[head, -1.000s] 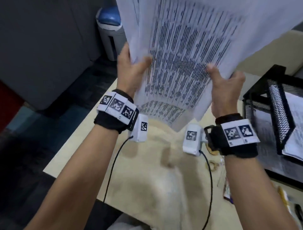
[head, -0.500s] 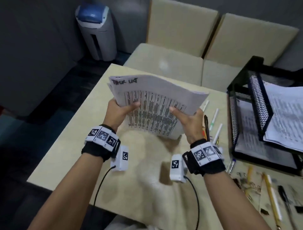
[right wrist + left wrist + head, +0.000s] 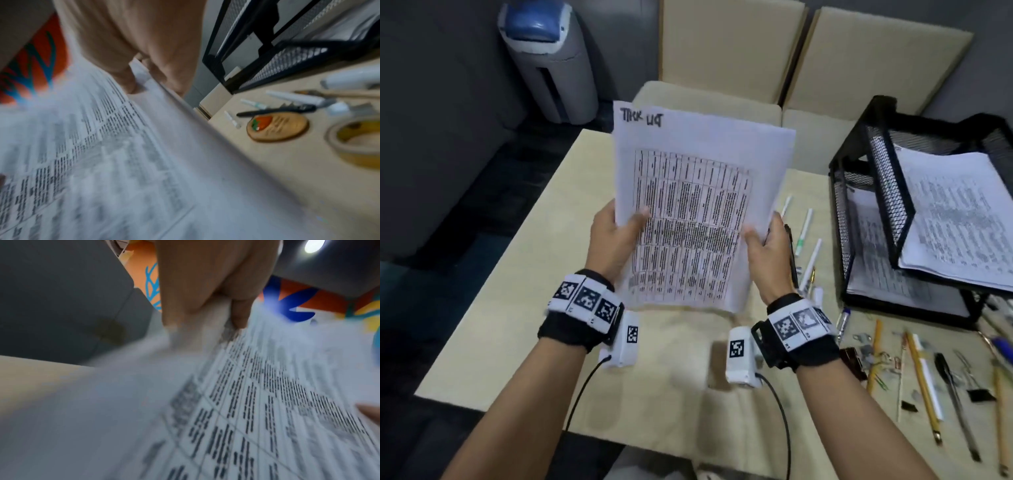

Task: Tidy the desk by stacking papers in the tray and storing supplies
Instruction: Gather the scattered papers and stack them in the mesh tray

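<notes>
A stack of printed papers (image 3: 695,212) with a table and handwriting on top stands nearly upright above the beige desk (image 3: 524,308). My left hand (image 3: 616,236) grips its left edge, thumb on the front sheet. My right hand (image 3: 767,243) grips the right edge the same way. Both wrist views show the papers (image 3: 236,410) (image 3: 98,162) pinched between thumb and fingers. The black mesh paper tray (image 3: 887,192), two tiers with sheets in each, stands to the right of the stack.
Pens and markers (image 3: 804,229) lie between my right hand and the tray. Pencils, pens and binder clips (image 3: 924,387) are scattered at front right. A tape roll (image 3: 357,142) and a round wooden coaster (image 3: 277,126) lie under my right wrist. A grey bin (image 3: 548,58) stands at far left.
The stack came down from high in front of my head to desk level, then straightened to nearly upright. Both hands kept their grip on its side edges.
</notes>
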The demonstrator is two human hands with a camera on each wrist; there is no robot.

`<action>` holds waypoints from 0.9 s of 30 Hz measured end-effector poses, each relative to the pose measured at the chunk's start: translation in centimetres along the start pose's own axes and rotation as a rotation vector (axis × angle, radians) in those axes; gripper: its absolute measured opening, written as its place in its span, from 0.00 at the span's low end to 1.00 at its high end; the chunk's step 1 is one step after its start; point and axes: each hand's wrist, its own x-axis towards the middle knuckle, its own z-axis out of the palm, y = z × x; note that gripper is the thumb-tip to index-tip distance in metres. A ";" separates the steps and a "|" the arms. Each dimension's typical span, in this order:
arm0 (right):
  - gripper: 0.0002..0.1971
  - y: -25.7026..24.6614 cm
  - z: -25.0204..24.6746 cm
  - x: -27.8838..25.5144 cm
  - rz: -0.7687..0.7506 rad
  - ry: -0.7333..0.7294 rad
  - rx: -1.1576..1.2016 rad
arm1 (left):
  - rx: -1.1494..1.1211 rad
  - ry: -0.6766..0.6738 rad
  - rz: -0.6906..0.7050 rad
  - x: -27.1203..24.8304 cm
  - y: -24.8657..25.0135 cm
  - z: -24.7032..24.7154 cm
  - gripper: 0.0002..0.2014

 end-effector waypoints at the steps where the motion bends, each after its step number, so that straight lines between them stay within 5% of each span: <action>1: 0.10 0.1 -0.8 0.0 0.001 0.030 -0.025 | -0.012 0.018 0.004 -0.1 0.5 0.9 0.09; 8: 0.10 5.3 -11.5 -2.9 0.253 -0.100 -0.093 | 0.007 0.011 -0.201 -3.4 -0.9 10.5 0.07; 15: 0.10 9.7 -25.4 -6.7 0.492 0.112 -0.084 | 0.036 -0.343 -0.329 -8.8 0.2 23.0 0.15; 19: 0.11 11.3 -31.5 -4.6 0.601 0.215 -0.082 | 0.097 -0.508 -0.430 -11.2 -0.1 28.4 0.18; 23: 0.10 12.5 -35.3 -0.6 0.554 0.300 -0.063 | 0.113 -0.623 -0.491 -13.8 -0.3 31.2 0.15; 27: 0.13 13.8 -37.5 3.6 0.561 0.237 -0.071 | 0.242 -0.506 -0.337 -11.6 -0.3 34.3 0.15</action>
